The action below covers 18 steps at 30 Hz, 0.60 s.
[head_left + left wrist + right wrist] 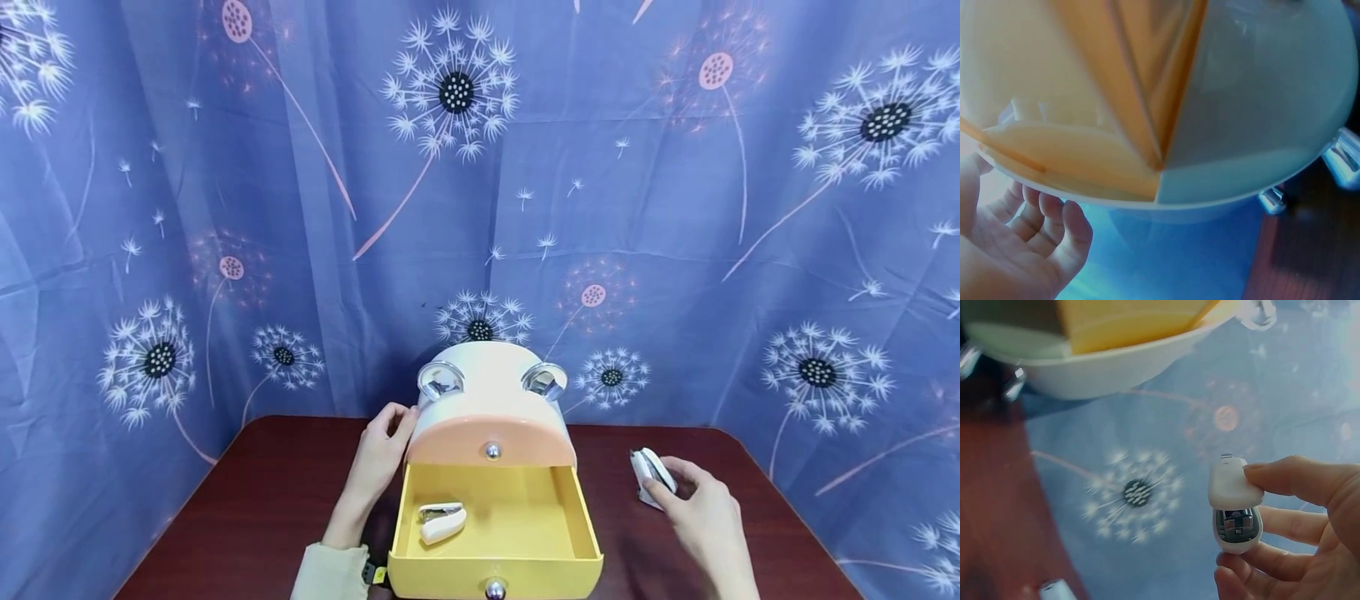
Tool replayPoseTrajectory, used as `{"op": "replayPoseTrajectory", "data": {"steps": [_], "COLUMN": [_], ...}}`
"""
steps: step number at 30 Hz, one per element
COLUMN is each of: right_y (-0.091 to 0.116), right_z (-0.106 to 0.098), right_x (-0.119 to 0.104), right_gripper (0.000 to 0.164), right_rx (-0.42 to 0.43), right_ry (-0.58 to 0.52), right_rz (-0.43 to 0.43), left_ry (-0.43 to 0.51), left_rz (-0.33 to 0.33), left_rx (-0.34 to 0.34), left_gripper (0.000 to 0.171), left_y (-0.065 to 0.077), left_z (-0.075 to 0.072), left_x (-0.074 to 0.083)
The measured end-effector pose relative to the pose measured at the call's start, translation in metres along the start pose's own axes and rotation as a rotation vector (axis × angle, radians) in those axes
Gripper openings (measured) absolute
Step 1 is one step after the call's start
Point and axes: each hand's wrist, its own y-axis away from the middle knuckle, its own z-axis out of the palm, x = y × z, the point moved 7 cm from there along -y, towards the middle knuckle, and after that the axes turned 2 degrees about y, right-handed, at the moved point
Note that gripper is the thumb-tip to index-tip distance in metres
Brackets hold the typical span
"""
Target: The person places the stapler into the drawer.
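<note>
My right hand (708,517) pinches a small white stapler (1235,500) between thumb and fingers, right of a white desktop drawer box (483,379). The stapler's dark inner part shows in the right wrist view. At the left, my left hand (378,454) rests its fingertips on the side of the box. In the left wrist view its bent fingers (1072,225) touch the rim. The box's lower yellow drawer (495,575) is pulled out, and another white stapler (442,525) lies in its left part. Above it, a peach drawer (453,442) with a round silver knob is closed.
Two shiny silver domes (440,379) stick out from the top of the box. It stands on a dark red-brown table (247,508), with a blue dandelion-print curtain (645,192) behind. The end of a white object (1057,590) shows low in the right wrist view.
</note>
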Motion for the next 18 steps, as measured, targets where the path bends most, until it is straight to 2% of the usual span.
{"op": "replayPoseTrajectory", "data": {"steps": [7, 13, 18], "right_y": [0.013, 0.027, 0.032], "right_z": [-0.019, -0.023, -0.022], "right_x": [-0.033, -0.058, -0.079], "right_gripper": [0.042, 0.038, 0.033], "right_rx": [0.12, 0.141, 0.167], "right_ry": [-0.034, -0.127, -0.125], "right_rz": [-0.091, -0.148, -0.255], "left_ry": [-0.009, -0.022, -0.021], "left_rz": [0.001, -0.024, -0.012], "left_rx": [-0.01, -0.018, -0.011], "left_gripper": [0.027, 0.026, 0.027], "left_y": [0.0, 0.001, 0.001], "left_z": [0.001, 0.001, 0.001], "left_x": [0.0, -0.003, -0.002]}}
